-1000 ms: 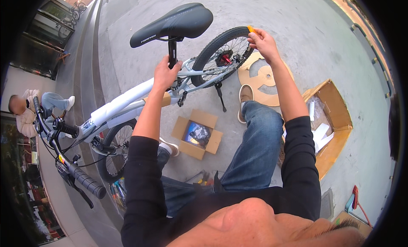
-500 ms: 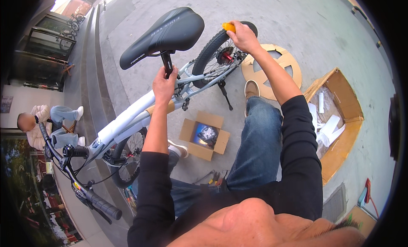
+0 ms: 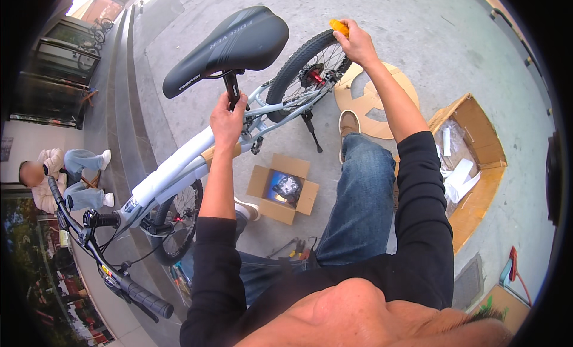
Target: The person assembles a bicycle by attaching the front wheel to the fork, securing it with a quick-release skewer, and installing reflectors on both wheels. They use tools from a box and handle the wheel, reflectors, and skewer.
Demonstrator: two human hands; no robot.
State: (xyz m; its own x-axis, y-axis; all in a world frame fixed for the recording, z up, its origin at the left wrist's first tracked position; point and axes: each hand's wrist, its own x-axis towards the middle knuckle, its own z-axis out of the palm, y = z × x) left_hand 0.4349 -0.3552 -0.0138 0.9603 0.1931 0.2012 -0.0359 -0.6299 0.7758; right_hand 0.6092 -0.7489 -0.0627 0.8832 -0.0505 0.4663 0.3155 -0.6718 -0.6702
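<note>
A pale blue bicycle (image 3: 259, 106) with white wrapping on its frame (image 3: 170, 171) stands in front of me, handlebar to the left. My left hand (image 3: 227, 125) is wrapped round the black seat post (image 3: 232, 87), just under the black saddle (image 3: 230, 45). At the far end, my right hand (image 3: 359, 45) is closed on a small yellow-orange piece (image 3: 339, 28), whose kind I cannot make out. That piece is at the top of the rear tyre (image 3: 292, 69); whether it touches the tyre is unclear. The kickstand (image 3: 312, 132) points down to the ground.
Between my feet, an opened small cardboard box (image 3: 283, 189) has a plastic-wrapped part inside. A cut cardboard disc (image 3: 382, 102) lies beyond my right foot. A large carton (image 3: 477, 174) with packing scraps stands at right. Tools (image 3: 298, 248) lie close to me. Another person (image 3: 48, 177) sits at left.
My right hand has moved away to the right along the rear tyre with the yellow-orange piece. My left hand keeps its hold on the seat post. The view has shifted slightly.
</note>
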